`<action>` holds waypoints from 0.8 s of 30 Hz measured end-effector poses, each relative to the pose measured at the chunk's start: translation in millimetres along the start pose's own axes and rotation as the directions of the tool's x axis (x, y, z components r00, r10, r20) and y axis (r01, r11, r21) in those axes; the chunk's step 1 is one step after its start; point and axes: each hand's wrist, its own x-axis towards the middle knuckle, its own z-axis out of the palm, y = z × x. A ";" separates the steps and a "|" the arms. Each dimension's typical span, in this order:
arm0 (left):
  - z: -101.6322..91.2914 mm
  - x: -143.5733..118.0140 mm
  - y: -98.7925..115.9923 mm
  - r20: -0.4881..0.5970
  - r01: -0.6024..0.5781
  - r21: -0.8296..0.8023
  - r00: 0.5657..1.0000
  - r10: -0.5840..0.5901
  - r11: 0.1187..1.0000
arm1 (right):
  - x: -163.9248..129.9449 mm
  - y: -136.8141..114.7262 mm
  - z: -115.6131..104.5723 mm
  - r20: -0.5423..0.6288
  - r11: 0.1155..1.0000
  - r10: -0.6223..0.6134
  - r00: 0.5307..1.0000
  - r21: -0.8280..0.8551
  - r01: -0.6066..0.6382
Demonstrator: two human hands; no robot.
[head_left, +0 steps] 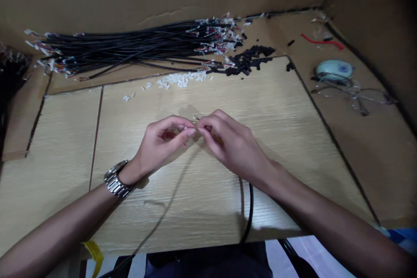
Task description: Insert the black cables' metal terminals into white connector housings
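My left hand, with a metal watch on the wrist, pinches a small white connector between thumb and fingertips. My right hand meets it fingertip to fingertip and grips the end of a black cable, whose thin wire tips stick up between the two hands. The cable runs from under my right palm down off the near table edge. Both hands hover just above the middle of the light wooden tabletop.
A long bundle of black cables lies across the back. In front of it are a scatter of small white connectors and a pile of black housings. Eyeglasses, a pale oval object and a red wire lie at right. Cardboard walls surround the table.
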 end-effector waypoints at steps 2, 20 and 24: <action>-0.5 -0.6 0.1 -0.001 -0.005 0.050 1.000 0.005 0.999 | 0.0 0.6 1.7 0.009 1.000 0.005 1.000 0.011 -0.005; -2.3 -2.1 -0.5 -0.040 0.027 0.142 0.999 -0.021 0.990 | 6.8 2.2 3.0 0.068 0.985 0.121 0.990 0.118 -0.128; -3.2 -2.5 -0.1 -0.040 0.049 0.126 0.998 -0.044 0.991 | 9.2 0.9 1.3 0.126 0.900 0.265 0.956 0.322 -0.292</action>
